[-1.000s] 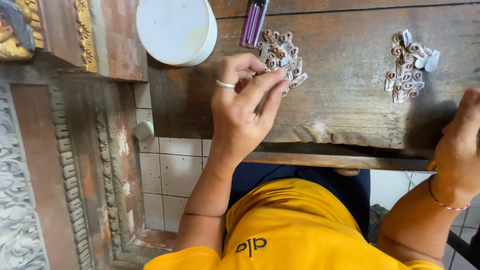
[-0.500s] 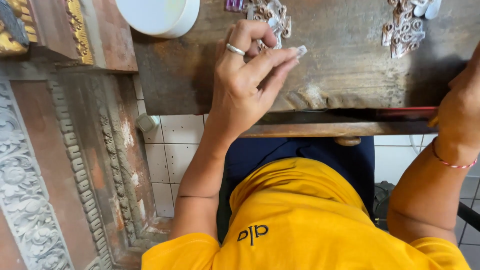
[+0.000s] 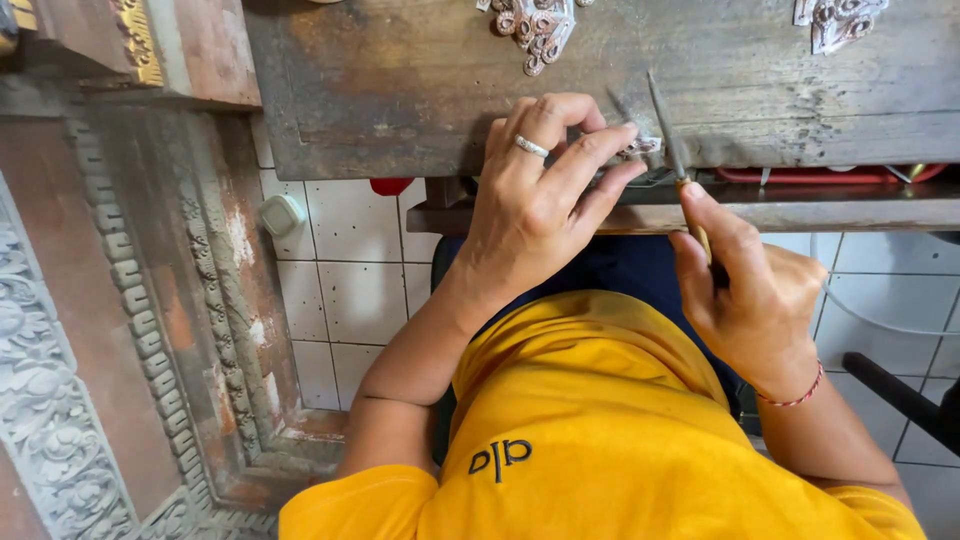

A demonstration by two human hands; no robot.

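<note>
- L hand (image 3: 540, 200): fingers pinched narrow on a small silver filigree piece (image 3: 640, 148), held right at the near edge of the wooden counter (image 3: 400, 90).
- R hand (image 3: 755, 300): fingers closed round a thin pointed tool (image 3: 668, 125); its tip rises past the piece, just beside it on the R.
- Landmark = counter. Two heaps of silver curl parts lie at its far side: one heap (image 3: 535, 25) beyond the L hand, the other heap (image 3: 838, 18) well to the R.
- Judgement: brace the L wrist on the counter edge so the piece can't wobble; keep the pinch light, as thin wire likely bends easily.
- Bring the tool in at a shallow angle w/ small strokes. Keep the piece over the counter, since a drop goes to the tiled floor (image 3: 350, 300).
</note>
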